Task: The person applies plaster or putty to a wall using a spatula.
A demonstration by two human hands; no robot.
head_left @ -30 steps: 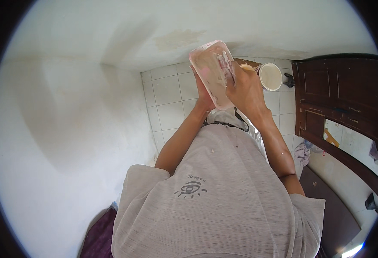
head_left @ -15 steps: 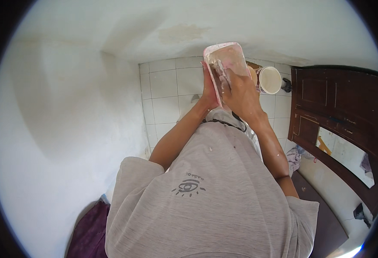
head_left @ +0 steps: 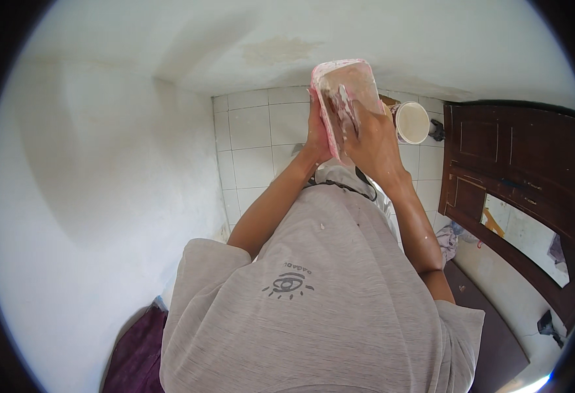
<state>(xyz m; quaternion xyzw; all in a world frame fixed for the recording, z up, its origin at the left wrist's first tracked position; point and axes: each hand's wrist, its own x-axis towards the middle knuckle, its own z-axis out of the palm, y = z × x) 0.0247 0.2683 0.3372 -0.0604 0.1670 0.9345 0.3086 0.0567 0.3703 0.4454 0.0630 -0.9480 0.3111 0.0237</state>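
Grey shirt (head_left: 327, 245) is carrying dark print on front: short line of lettering (head_left: 297, 268) is running just above eye drawing (head_left: 287, 284), ray strokes are spreading around eye's lower side.

So the tub (head_left: 359, 85) is right out in front of the person's torso (head_left: 340, 281), left hand (head_left: 318, 134) along its left side, right hand (head_left: 374, 141) over its inside from the right. Just right of it there's a bucket (head_left: 412, 122) on the tiled floor (head_left: 248, 128), then a cabinet (head_left: 481, 134) further right. Front wall (head_left: 399, 39) ahead, side wall (head_left: 104, 164) off left.
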